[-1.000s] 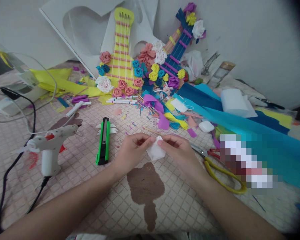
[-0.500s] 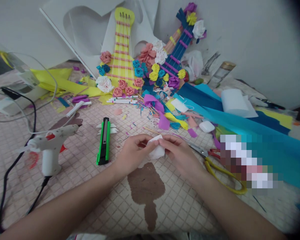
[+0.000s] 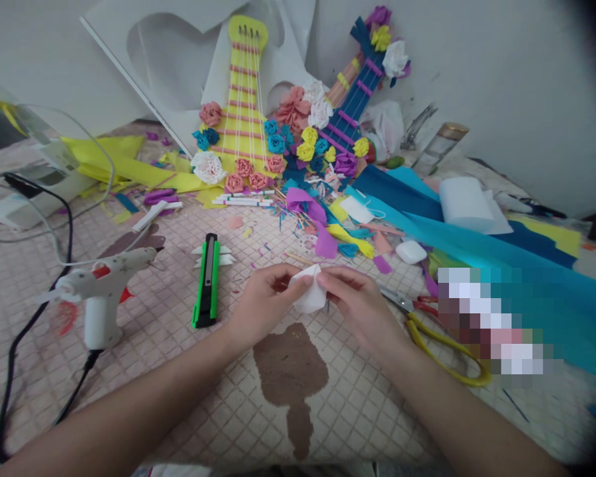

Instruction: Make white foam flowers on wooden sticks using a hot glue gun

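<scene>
Between my two hands is a small piece of white paper [image 3: 308,299], slightly curved, above the table. My left hand [image 3: 268,298] pinches its left side, thumb across the front. At its upper right edge, the thumb and fingers of my right hand [image 3: 352,295] are closed on it; the fingertips behind are hidden. A green box cutter [image 3: 207,281] lies to the left of my left hand, on some white pieces. Beside my right hand lie scissors with red and yellow handles [image 3: 447,354]. A thin wooden stick [image 3: 300,258] lies just beyond the paper.
A white glue gun [image 3: 102,298] with a black cord stands at left. Decorated yellow [image 3: 243,99] and blue [image 3: 352,106] paper guitars lean at the back. Paper scraps, several markers [image 3: 243,201], blue crepe paper [image 3: 477,232] and a white roll [image 3: 467,201] lie around.
The white paper has turned slightly and shows more of its face. My right fingertips have shifted a little to the right along its edge. Everything else looks the same.
</scene>
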Motion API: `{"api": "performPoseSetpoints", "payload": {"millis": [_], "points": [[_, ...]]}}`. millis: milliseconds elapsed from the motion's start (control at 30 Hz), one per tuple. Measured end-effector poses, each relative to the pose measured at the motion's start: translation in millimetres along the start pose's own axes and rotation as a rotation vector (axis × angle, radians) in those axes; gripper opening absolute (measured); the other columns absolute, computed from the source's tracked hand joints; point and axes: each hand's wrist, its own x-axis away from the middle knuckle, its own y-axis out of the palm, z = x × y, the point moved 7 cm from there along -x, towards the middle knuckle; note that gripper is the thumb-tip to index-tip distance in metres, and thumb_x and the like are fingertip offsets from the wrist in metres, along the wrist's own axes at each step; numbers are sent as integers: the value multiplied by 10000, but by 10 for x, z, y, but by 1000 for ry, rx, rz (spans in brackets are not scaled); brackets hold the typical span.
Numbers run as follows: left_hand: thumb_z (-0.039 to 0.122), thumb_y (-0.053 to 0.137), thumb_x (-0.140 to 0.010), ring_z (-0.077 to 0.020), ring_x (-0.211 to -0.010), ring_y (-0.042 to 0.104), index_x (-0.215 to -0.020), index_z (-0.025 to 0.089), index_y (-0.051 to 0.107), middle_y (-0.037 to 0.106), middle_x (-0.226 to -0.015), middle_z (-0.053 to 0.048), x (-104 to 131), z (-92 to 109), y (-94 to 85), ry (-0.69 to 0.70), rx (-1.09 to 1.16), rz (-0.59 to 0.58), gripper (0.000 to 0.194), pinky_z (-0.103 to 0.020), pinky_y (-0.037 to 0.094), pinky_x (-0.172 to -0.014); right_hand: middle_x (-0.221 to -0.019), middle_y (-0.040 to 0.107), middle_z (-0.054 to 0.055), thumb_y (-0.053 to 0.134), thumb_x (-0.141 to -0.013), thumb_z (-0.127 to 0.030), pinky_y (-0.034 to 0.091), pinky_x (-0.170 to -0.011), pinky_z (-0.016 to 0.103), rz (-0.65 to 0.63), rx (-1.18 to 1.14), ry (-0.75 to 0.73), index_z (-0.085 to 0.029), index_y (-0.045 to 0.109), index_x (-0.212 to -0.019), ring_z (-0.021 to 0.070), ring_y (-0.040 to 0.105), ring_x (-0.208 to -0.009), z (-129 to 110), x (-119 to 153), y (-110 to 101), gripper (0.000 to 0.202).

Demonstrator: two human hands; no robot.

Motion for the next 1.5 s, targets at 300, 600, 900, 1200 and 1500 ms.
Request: {"api": "performPoseSetpoints", "payload": {"millis": [300, 600, 900, 1200, 1500], "points": [[399, 599, -757, -131, -641, 580, -813, 139, 657, 655, -729, -32, 11, -13, 2, -14, -18, -1, 272, -233, 460, -594, -718, 651, 1, 710, -674, -317, 430, -637, 252, 8, 46, -31, -210, 702, -720, 117, 554, -687, -5, 4, -7, 117], [327, 576, -767, -104, -585, 518, -752, 138, 642, 606, -661, -9, 18, 28, 16, -5, -97, -18, 201, -199, 392, -519, -779, 677, 19, 705, -674, -338, 461, -685, 276, 24, 71, -50, -210, 706, -742, 141, 590, -743, -12, 7, -27, 145], [293, 578, -734, -78, -511, 456, -688, 135, 616, 545, -578, 21, 23, 34, 50, -23, -62, -49, 169, -184, 350, -471, -784, 691, 32, 696, -674, -369, 475, -700, 306, 41, 180, -52, -198, 702, -764, 160, 607, -747, -38, 13, -50, 193], [293, 571, -747, -82, -536, 465, -706, 135, 615, 547, -599, 19, 22, 41, 23, -30, -78, -40, 169, -186, 349, -488, -779, 689, 30, 688, -689, -388, 467, -682, 285, -12, 166, -39, -196, 707, -772, 150, 598, -738, -22, 4, -20, 210], [289, 574, -743, -86, -526, 467, -702, 140, 625, 553, -588, 20, 12, 26, 9, -18, -96, -28, 163, -189, 352, -481, -778, 690, 35, 675, -688, -416, 472, -674, 301, 1, 268, -69, -202, 705, -766, 162, 607, -734, -65, -7, -35, 229]]}}
